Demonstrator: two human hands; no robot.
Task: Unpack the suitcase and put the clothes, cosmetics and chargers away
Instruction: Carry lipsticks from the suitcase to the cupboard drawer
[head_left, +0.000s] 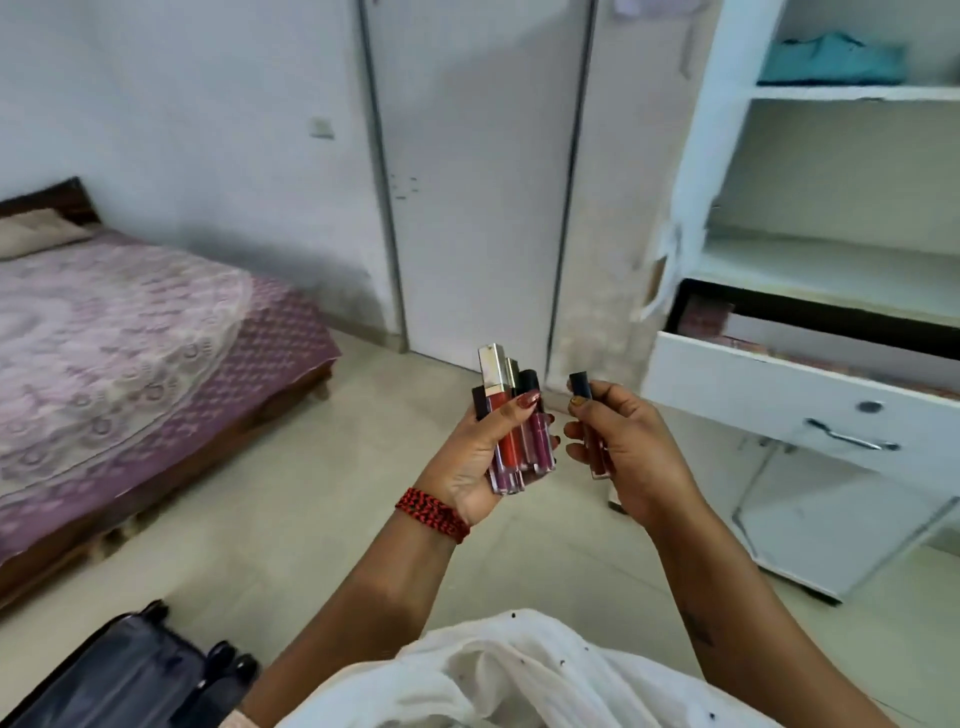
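A bed (130, 332) with a purple patterned cover fills the left of the frame; a dark suitcase (119, 675) lies at lower left. At centre, the left hand (467, 462), a red thread band at its wrist, grips a bundle of lip gloss tubes (511, 447) upright. Just right, the right hand (634, 452) pinches a single dark-capped tube (597, 460). At right, a white drawer (779, 395) stands open beneath shelves (857, 93); a folded teal cloth (831, 60) lies at upper right.
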